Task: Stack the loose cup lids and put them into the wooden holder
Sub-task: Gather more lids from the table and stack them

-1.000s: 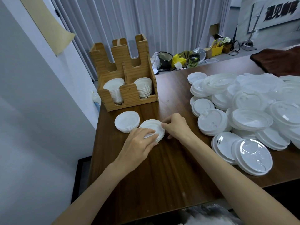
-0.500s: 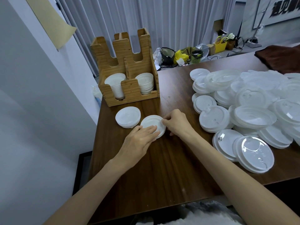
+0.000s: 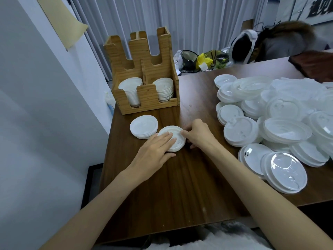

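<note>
Head view: by the dark wooden table's [image 3: 180, 186] left edge lies a short stack of white round plastic lids [image 3: 177, 139]. The left hand [image 3: 155, 150] presses it with straight fingers, and the right hand [image 3: 196, 134] pinches its right rim. A second white lid stack [image 3: 143, 126] sits just beside it. Behind stands the slotted wooden holder [image 3: 144, 76], with 2 front compartments part filled. A heap of larger translucent lids [image 3: 279, 120] covers the right side, and grey curtains [image 3: 189, 24] hang beyond.

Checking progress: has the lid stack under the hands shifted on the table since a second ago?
No. The lid stack sits just right of the other small stack, in front of the wooden holder, as before.
</note>
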